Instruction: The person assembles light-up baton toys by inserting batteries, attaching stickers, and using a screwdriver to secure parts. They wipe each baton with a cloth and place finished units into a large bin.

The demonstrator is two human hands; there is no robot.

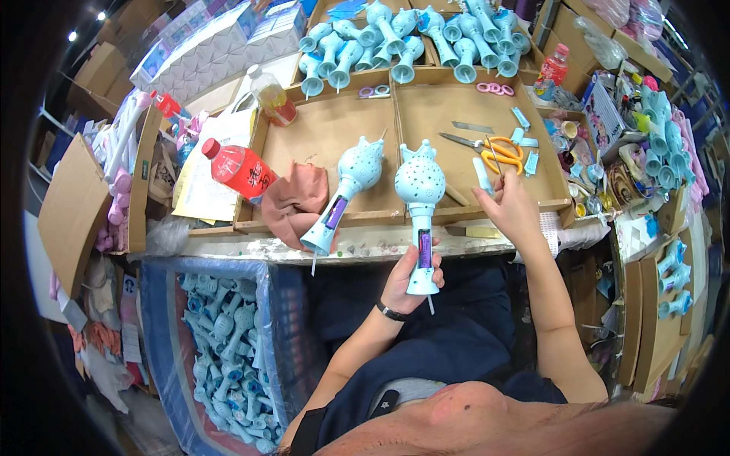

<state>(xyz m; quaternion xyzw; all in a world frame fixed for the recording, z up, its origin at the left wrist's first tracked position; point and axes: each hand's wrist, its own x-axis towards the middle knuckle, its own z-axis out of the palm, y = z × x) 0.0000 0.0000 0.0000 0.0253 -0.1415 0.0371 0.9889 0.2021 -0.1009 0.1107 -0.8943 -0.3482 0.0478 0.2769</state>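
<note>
My left hand (pixel 407 283) is closed around the lower handle of a light-blue toy wand (pixel 420 182). The wand stands nearly upright, with a perforated round head, crown-like points on top and a purple part in its handle slot. My right hand (pixel 513 209) reaches over the right cardboard tray, thumb and fingers apart. A small light-blue strip (pixel 482 175) lies by its thumb. Beside its fingertips are orange-handled scissors (pixel 502 154) and a thin dark rod; whether I touch them cannot be seen. Another such wand (pixel 347 182) leans on the tray edge at left, over a pinkish cloth (pixel 298 199).
Red-labelled bottles (pixel 237 169) stand at left. Several light-blue wands (pixel 388 38) are heaped at the back. A blue-lined bin (pixel 163 334) holds more below left. Small light-blue pieces (pixel 531 163), a metal blade (pixel 471 126) and pink rings (pixel 494 89) lie in the cardboard tray (pixel 426 106).
</note>
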